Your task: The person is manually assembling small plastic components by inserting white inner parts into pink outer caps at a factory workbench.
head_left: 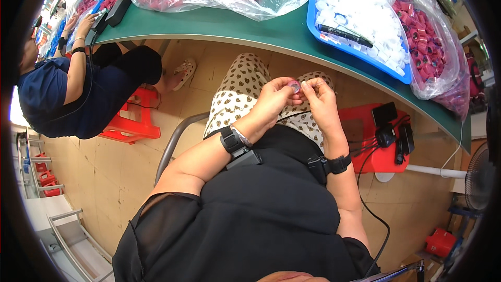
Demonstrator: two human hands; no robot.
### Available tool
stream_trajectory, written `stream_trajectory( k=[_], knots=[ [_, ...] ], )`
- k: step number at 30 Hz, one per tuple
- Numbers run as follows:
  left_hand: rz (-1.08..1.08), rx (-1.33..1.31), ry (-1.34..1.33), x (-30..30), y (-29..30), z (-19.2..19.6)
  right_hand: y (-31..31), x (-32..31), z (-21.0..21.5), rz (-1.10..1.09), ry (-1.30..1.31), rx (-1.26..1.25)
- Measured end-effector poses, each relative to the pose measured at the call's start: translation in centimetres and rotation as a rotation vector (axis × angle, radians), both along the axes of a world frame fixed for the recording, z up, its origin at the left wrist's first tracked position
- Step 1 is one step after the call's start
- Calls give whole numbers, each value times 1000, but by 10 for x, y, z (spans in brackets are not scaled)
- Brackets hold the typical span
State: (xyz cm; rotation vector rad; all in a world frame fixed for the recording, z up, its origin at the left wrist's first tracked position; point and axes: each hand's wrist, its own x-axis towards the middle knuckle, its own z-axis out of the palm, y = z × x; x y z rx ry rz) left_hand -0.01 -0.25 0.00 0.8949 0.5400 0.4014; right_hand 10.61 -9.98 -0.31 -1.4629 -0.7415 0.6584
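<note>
Above my lap, my left hand (274, 98) pinches a small round cap (294, 86), pinkish-red at its rim with a pale inside. My right hand (322, 100) is close beside it, thumb and fingertips pressed together at the cap's right edge. Whether those fingertips hold a small piece of their own is too small to tell. Both hands are below the edge of the green table (209, 26), and each wrist wears a black strap.
A blue tray (314, 27) heaped with white caps (360, 8) carries a long black packet (345, 35). Clear bags of red caps (425, 42) flank it. A red stool (360, 163) holds cabled black devices at my right, near a fan (477, 169). A co-worker (65, 86) sits left.
</note>
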Motion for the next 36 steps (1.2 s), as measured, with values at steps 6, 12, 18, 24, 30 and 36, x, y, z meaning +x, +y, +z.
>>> stream_trajectory(
  k=[6,12,18,24,30,36],
  knots=[
    [-48,-192,-56,0,4,-2,-2,5,2,-23,88,7],
    [-102,-140,-102,-1,3,-1,-3,8,5,-51,147,27],
    [-126,-24,-119,-3,2,-1,-4,9,7,-69,164,38],
    [-112,43,-98,-4,2,0,-3,6,8,-49,37,50],
    [-142,198,-35,-3,-3,0,0,1,7,-90,28,-1],
    [-83,362,1,-2,-9,-4,-2,3,8,-32,147,-8]
  ],
)
